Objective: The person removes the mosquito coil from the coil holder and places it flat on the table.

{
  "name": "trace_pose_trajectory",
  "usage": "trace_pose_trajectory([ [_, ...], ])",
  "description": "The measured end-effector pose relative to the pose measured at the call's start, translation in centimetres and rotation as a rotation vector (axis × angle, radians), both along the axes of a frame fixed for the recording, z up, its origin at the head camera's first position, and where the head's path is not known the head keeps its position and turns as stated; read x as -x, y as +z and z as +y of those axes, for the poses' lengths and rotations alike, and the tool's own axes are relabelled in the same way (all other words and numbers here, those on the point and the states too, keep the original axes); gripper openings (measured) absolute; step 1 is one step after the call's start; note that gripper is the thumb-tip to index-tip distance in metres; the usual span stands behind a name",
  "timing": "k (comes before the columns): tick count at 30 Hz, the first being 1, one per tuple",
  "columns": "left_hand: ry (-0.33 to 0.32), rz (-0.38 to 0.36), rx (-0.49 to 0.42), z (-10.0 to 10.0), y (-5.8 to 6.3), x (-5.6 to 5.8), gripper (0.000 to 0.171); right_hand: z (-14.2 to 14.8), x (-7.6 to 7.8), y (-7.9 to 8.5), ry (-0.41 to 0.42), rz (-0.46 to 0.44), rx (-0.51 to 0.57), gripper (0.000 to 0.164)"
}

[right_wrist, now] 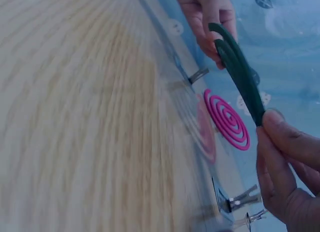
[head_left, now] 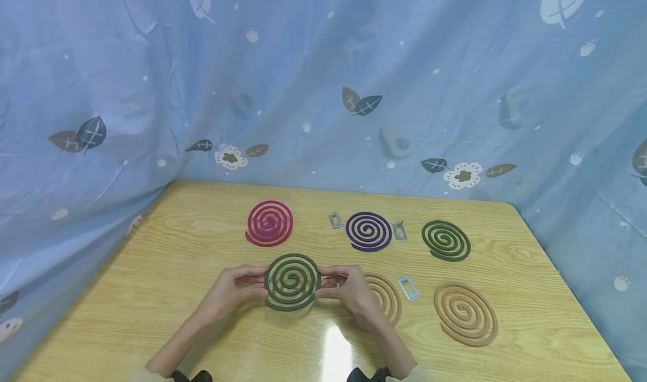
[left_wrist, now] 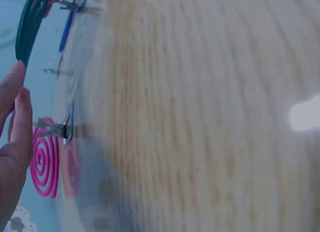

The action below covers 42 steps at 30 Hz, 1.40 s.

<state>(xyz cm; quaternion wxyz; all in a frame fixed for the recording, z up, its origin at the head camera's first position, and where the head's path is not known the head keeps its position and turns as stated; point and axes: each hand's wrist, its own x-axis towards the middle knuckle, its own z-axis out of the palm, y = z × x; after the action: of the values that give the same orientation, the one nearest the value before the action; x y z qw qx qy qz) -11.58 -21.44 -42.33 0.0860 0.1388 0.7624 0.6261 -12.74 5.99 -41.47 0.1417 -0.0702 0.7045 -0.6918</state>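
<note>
A dark green mosquito coil (head_left: 292, 254) is held up over the table between both hands, its spiral face towards the head camera. My left hand (head_left: 229, 292) pinches its left edge between thumb and fingers. The opposite edge is pinched by my right hand (head_left: 354, 290). Seen nearly edge-on in the right wrist view, the green coil (right_wrist: 244, 82) spans from one hand to the other. A tan coil (head_left: 396, 303) lies partly hidden under the right hand and forearm. Beyond the left hand is a pink coil (head_left: 290, 224), with a metal stand partly visible through its spiral.
A purple coil (head_left: 349, 230), another green coil (head_left: 424, 236) and a second tan coil (head_left: 492, 320) are spread to the right. Small metal coil stands (head_left: 336, 220) lie among them, one stand (head_left: 414, 296) beside the tan coils. A blue patterned curtain (head_left: 313, 78) hangs behind the wooden table (head_left: 126, 292).
</note>
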Motion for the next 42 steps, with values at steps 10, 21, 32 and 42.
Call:
trace_pose_trajectory([
  [10, 0.016, 0.003, 0.017, 0.9, 0.3, 0.2, 0.045, 1.1, 0.0, 0.1, 0.032, 0.090, -0.052, 0.043],
  [21, 0.040, -0.017, 0.033, 1.3, -0.1, -0.3, 0.042, 1.7, 0.0, -0.3, 0.070, 0.111, -0.123, 0.043],
  [32, 0.023, -0.023, 0.057, 1.7, -0.2, -0.7, 0.044, 1.9, -0.5, -0.1, 0.091, 0.044, -0.141, 0.041],
  [42, 0.011, -0.018, 0.069, 2.0, -0.6, -1.1, 0.047, 1.8, -0.8, -0.7, 0.089, 0.066, -0.109, 0.041],
])
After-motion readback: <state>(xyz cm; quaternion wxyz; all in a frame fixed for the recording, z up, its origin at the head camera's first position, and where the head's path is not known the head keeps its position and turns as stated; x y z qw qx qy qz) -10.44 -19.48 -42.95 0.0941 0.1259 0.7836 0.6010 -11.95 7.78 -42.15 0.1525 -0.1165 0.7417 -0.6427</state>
